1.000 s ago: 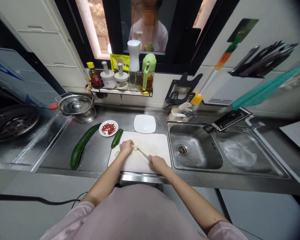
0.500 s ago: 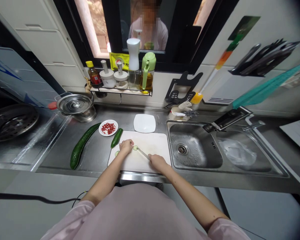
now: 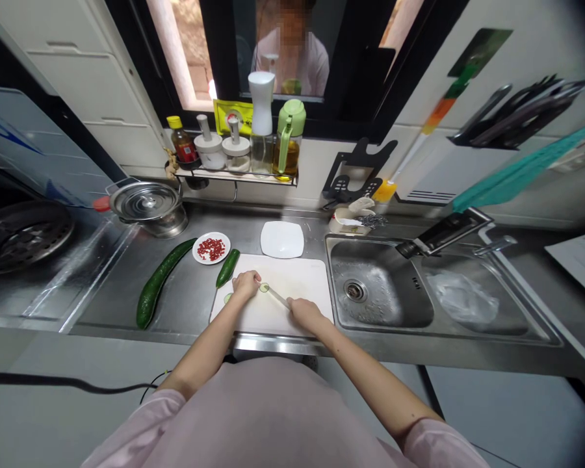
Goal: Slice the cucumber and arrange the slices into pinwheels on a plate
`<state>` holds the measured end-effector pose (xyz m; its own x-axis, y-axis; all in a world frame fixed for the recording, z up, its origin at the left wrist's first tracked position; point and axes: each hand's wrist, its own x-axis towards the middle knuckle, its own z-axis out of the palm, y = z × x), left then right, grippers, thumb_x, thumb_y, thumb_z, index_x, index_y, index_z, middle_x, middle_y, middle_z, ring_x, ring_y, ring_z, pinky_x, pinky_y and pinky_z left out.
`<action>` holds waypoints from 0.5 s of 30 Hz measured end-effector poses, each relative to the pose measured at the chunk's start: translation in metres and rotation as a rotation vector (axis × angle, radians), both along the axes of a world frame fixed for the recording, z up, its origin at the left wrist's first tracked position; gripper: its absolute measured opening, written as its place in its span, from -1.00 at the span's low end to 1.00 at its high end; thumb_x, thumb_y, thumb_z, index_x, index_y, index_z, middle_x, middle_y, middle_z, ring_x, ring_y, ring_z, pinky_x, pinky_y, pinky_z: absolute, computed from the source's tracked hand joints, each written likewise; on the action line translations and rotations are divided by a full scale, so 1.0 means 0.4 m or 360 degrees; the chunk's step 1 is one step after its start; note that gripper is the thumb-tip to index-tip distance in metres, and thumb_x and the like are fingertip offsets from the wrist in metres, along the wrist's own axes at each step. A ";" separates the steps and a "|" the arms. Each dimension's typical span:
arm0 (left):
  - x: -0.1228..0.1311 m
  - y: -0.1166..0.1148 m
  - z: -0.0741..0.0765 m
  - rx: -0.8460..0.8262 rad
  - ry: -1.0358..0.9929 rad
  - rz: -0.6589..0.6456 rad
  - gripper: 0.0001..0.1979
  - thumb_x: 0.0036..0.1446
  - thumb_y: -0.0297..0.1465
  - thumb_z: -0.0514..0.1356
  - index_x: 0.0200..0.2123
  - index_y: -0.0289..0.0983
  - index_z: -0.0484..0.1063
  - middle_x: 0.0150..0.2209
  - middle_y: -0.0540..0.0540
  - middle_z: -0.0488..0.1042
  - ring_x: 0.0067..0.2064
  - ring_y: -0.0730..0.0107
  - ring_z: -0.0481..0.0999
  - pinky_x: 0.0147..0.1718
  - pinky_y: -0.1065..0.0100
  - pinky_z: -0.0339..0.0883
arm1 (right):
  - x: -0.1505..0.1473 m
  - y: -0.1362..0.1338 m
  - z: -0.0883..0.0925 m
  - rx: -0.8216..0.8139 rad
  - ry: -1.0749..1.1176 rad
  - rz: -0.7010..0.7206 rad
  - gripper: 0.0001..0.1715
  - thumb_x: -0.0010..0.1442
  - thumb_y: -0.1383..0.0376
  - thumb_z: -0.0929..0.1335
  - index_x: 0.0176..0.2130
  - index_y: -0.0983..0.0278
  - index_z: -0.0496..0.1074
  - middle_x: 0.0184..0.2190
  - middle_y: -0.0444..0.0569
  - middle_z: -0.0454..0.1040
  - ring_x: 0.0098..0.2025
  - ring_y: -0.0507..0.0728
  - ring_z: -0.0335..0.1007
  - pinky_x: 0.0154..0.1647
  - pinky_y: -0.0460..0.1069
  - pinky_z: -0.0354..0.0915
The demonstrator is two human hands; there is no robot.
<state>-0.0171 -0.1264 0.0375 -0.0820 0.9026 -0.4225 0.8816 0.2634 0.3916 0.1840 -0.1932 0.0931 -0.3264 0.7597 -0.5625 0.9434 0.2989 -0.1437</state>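
Note:
On the white cutting board [image 3: 302, 273], my right hand [image 3: 306, 314] is wrapped round the handle of a knife [image 3: 279, 298]. The blade points up and left, its tip at a pale green cucumber slice [image 3: 264, 287]. My left hand [image 3: 246, 285] is closed, fingers curled with their tips right beside that slice; what they pinch, if anything, is too small to make out. Partly behind my left wrist lies another cucumber slice [image 3: 228, 298]. A cut length of cucumber [image 3: 228, 268] rests across the board's upper left edge.
Left of the board lie a long whole cucumber [image 3: 162, 284] and a white plate of chopped red pieces [image 3: 211, 248]. A white square dish [image 3: 281, 240] stands behind the board. The steel sink [image 3: 380, 286] adjoins on the right. A lidded pot [image 3: 149, 207] stands back left, below a condiment shelf [image 3: 238, 174].
My right hand and the knife have shifted very slightly to the left. My left hand and the cucumber slices stay in about the same place.

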 end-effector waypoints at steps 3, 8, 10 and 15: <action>-0.001 0.001 -0.002 -0.0011 -0.0006 -0.0001 -0.86 0.06 -0.36 0.20 -0.26 -0.10 0.49 -0.17 -0.01 0.58 -0.04 0.26 0.47 -0.03 0.24 0.18 | -0.009 0.007 0.003 -0.0005 -0.0007 0.0010 -0.60 0.20 0.47 0.16 -0.01 0.32 0.37 -0.16 0.18 0.52 -0.09 0.19 0.48 -0.20 -0.02 0.28; -0.002 0.001 -0.002 -0.0005 -0.0008 -0.0003 -0.86 0.06 -0.36 0.21 -0.27 -0.10 0.49 -0.17 0.00 0.58 -0.06 0.28 0.47 -0.05 0.25 0.19 | -0.014 0.014 0.004 -0.0003 -0.0013 0.0021 -0.61 0.20 0.48 0.17 -0.02 0.31 0.37 -0.18 0.17 0.53 -0.11 0.18 0.48 -0.21 -0.02 0.27; -0.001 0.001 0.000 -0.0004 -0.0002 0.0001 -0.86 0.05 -0.36 0.20 -0.27 -0.11 0.49 -0.18 0.00 0.59 -0.07 0.29 0.47 -0.06 0.26 0.19 | -0.014 0.014 0.002 -0.0002 -0.0020 0.0031 -0.60 0.20 0.48 0.16 -0.02 0.31 0.37 -0.18 0.17 0.53 -0.11 0.19 0.49 -0.23 -0.02 0.28; -0.001 0.002 0.004 -0.0017 0.0003 0.0002 -0.85 0.04 -0.38 0.20 -0.27 -0.11 0.49 -0.18 -0.01 0.59 -0.07 0.29 0.48 -0.07 0.26 0.19 | -0.015 0.016 0.000 0.0016 -0.0012 0.0045 -0.60 0.21 0.47 0.15 -0.02 0.33 0.37 -0.18 0.18 0.53 -0.11 0.19 0.49 -0.22 -0.02 0.29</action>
<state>-0.0174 -0.1255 0.0392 -0.0842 0.8979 -0.4320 0.8820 0.2689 0.3870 0.1778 -0.1869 0.0933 -0.3436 0.7559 -0.5572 0.9356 0.3271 -0.1333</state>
